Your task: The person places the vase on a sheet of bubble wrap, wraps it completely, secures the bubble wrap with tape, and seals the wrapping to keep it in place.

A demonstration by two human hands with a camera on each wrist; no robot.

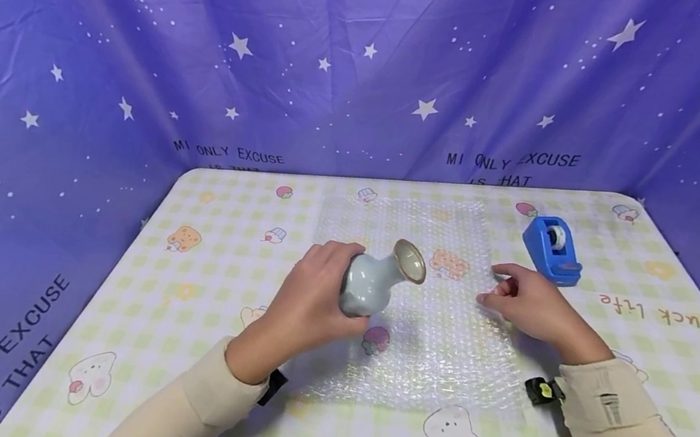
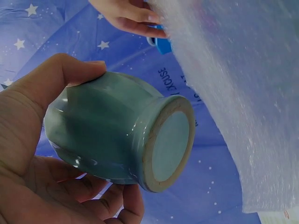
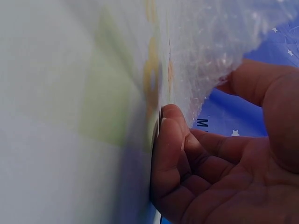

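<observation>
My left hand [image 1: 316, 291] grips a pale blue-green ceramic vase [image 1: 369, 284] by its round body, above a sheet of bubble wrap [image 1: 436, 366] spread on the table. The vase leans to the right, its brown-rimmed mouth facing up and right. In the left wrist view its flat base [image 2: 172, 145] shows, with the thumb and fingers curled round the body. At the sheet's right edge, my right hand [image 1: 531, 305] holds the bubble wrap [image 3: 215, 51] between thumb and curled fingers; the thumb tip is hidden behind the plastic.
Beyond the right hand stands a blue tape dispenser [image 1: 552, 248] with a roll of tape. A green-and-white checked cloth [image 1: 162, 326] with cartoon prints covers the table. Purple star-patterned curtains [image 1: 326, 35] hang behind and at both sides.
</observation>
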